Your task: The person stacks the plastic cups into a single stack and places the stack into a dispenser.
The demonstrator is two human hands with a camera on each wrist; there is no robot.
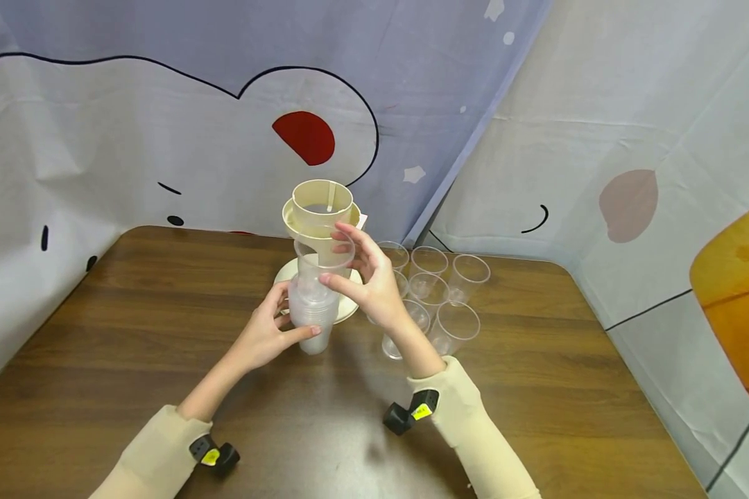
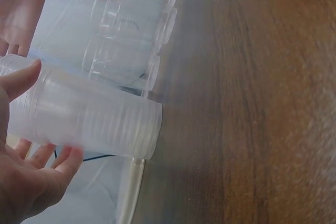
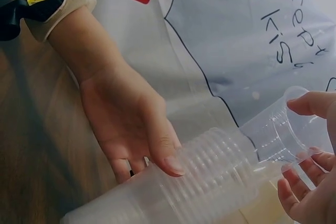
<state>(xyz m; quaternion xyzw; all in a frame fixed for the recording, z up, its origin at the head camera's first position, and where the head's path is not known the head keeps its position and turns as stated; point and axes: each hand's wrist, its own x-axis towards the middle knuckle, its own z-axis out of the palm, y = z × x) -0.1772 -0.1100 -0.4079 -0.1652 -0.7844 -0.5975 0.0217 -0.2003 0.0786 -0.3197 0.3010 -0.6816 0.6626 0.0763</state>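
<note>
A stack of nested clear plastic cups (image 1: 315, 319) stands upright in front of a cream-coloured holder, held around its sides by my left hand (image 1: 263, 334). Above it, my right hand (image 1: 369, 281) grips one clear cup (image 1: 318, 258) near its rim. In the right wrist view this cup (image 3: 278, 129) sticks out past the ribbed rims of the stack (image 3: 210, 177), its lower end close to them; whether it still sits inside cannot be told. The left wrist view shows the left thumb and fingers on opposite sides of the stack (image 2: 100, 114).
Directly behind the stack is the cream holder (image 1: 321, 197), a ring-topped tube on a round base (image 1: 351, 306). Several single clear cups (image 1: 458, 324) stand upright in rows to the right. A printed curtain (image 1: 212, 138) hangs along the far edge of the wooden table (image 1: 162, 305).
</note>
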